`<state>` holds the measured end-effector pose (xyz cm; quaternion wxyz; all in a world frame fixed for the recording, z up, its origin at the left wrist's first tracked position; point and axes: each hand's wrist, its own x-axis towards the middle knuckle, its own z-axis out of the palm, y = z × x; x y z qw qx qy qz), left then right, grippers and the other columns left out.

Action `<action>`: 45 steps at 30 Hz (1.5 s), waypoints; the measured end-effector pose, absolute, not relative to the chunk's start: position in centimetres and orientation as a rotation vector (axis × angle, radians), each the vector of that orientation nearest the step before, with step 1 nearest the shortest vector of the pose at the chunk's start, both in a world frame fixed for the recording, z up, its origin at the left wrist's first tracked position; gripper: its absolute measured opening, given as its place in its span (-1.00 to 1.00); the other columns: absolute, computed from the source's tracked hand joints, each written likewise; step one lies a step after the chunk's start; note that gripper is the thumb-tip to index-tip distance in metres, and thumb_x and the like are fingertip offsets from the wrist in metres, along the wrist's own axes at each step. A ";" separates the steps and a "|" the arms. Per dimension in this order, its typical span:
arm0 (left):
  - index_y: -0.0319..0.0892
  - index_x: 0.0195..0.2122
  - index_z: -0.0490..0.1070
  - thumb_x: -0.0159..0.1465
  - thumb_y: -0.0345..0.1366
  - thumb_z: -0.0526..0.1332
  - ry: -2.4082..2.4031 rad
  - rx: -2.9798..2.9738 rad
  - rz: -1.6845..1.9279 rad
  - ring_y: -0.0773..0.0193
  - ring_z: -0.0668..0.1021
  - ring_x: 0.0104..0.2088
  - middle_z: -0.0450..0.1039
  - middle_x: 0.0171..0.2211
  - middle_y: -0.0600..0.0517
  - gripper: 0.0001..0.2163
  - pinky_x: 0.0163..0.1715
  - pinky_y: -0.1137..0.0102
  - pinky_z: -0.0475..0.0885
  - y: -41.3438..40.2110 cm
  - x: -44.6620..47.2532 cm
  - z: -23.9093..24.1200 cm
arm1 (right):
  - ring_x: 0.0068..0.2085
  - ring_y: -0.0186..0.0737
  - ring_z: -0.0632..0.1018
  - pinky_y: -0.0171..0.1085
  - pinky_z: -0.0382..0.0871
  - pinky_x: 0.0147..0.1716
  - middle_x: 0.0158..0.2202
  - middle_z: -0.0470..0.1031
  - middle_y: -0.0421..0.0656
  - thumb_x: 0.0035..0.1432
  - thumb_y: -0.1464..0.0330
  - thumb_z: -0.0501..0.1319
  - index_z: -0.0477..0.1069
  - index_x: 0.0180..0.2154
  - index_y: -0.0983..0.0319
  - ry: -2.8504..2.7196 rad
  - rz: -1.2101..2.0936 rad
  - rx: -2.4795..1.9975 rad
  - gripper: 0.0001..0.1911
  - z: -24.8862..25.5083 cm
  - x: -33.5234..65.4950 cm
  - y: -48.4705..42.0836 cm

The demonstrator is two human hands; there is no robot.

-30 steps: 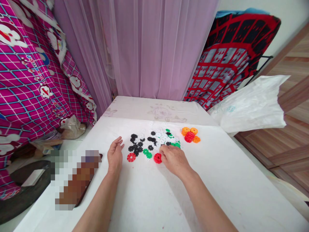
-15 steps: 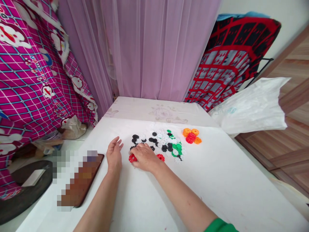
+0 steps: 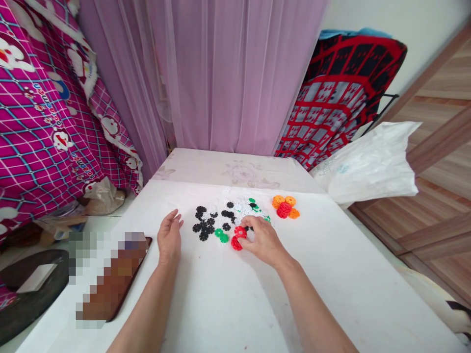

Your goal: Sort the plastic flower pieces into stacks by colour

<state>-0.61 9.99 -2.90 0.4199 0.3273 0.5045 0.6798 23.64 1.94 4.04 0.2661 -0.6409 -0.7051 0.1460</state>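
Observation:
A spread of small plastic snowflake discs lies on the white table (image 3: pixel 228 304): black discs (image 3: pixel 204 226), white discs (image 3: pixel 241 203), green discs (image 3: pixel 221 236) and two red discs (image 3: pixel 237 237). My right hand (image 3: pixel 262 238) rests palm down beside the pile, its fingertips pinched on the red discs. My left hand (image 3: pixel 170 237) lies flat on the table left of the black discs, fingers stretched out, holding nothing. A small cluster of orange and red discs (image 3: pixel 285 208) sits apart to the right.
A dark phone-like slab (image 3: pixel 121 279), partly blurred out, lies at the table's left edge. A white plastic bag (image 3: pixel 368 164) hangs over the right edge. A purple curtain (image 3: pixel 228 73) and patterned blankets (image 3: pixel 44 113) stand behind and to the left.
My right hand reached left to the far red disc, then came back right with it; both red discs now sit together at its fingertips. My left hand stayed put.

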 end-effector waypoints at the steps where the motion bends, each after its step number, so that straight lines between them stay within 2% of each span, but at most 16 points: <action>1: -0.13 -0.18 0.48 0.15 -0.27 0.23 1.267 0.832 1.702 0.14 0.52 0.03 0.47 -0.03 -0.06 -0.79 0.11 0.12 0.40 10.0 -0.6 -2.9 | -0.06 -0.12 0.47 -0.13 0.26 -0.02 -0.14 0.54 -0.16 -0.05 0.43 0.27 0.35 -0.13 0.17 -1.901 0.404 -1.741 -0.63 3.9 24.2 1.6; 15: -0.14 -0.19 0.48 0.14 -0.28 0.24 1.282 0.839 1.687 0.14 0.52 0.03 0.48 -0.05 -0.06 -0.79 0.10 0.12 0.40 9.8 -0.5 -2.6 | -0.08 -0.12 0.47 -0.20 0.25 -0.05 -0.15 0.54 -0.11 0.04 0.39 0.26 0.40 -0.12 0.22 -2.048 0.348 -1.863 -0.70 3.0 23.2 1.1; 19: -0.14 -0.18 0.49 0.14 -0.27 0.24 1.281 0.841 1.688 0.12 0.52 0.03 0.48 -0.06 -0.07 -0.78 0.11 0.09 0.40 9.9 -0.5 -2.7 | -0.04 -0.10 0.46 -0.20 0.25 -0.01 -0.08 0.52 -0.10 0.03 0.33 0.27 0.39 -0.07 0.21 -2.058 0.335 -1.879 -0.63 2.6 23.4 0.8; 25: -0.14 -0.20 0.49 0.13 -0.30 0.25 1.293 0.823 1.686 0.13 0.52 0.02 0.49 -0.06 -0.06 -0.80 0.10 0.10 0.40 9.9 -0.4 -2.5 | 0.00 -0.03 0.46 -0.18 0.28 -0.01 0.00 0.50 -0.04 -0.03 0.28 0.31 0.29 0.11 0.23 -2.020 0.380 -1.958 -0.38 1.3 23.2 0.4; 31: -0.14 -0.20 0.49 0.13 -0.29 0.25 1.280 0.829 1.690 0.14 0.52 0.03 0.49 -0.06 -0.05 -0.80 0.11 0.12 0.40 9.8 -0.5 -2.5 | -0.05 -0.03 0.49 -0.20 0.30 -0.06 -0.07 0.54 -0.02 0.04 0.30 0.23 0.28 0.16 0.24 -2.003 0.297 -2.011 -0.39 0.6 22.6 0.7; 41: -0.15 -0.19 0.49 0.13 -0.28 0.24 1.299 0.834 1.685 0.13 0.52 0.03 0.49 -0.08 -0.05 -0.78 0.11 0.11 0.40 9.8 -0.4 -2.5 | -0.10 -0.03 0.53 -0.20 0.33 -0.09 -0.13 0.56 -0.02 -0.01 0.34 0.23 0.30 0.13 0.27 -1.977 0.282 -2.015 -0.38 0.2 22.6 0.9; 45: -0.16 -0.20 0.49 0.12 -0.30 0.23 1.297 0.820 1.691 0.16 0.52 0.01 0.49 -0.11 -0.04 -0.79 0.10 0.13 0.41 9.8 -0.4 -2.4 | -0.08 -0.08 0.54 -0.21 0.34 -0.09 -0.09 0.56 -0.04 0.00 0.32 0.24 0.30 0.13 0.24 -1.847 0.289 -2.012 -0.40 0.5 24.4 0.5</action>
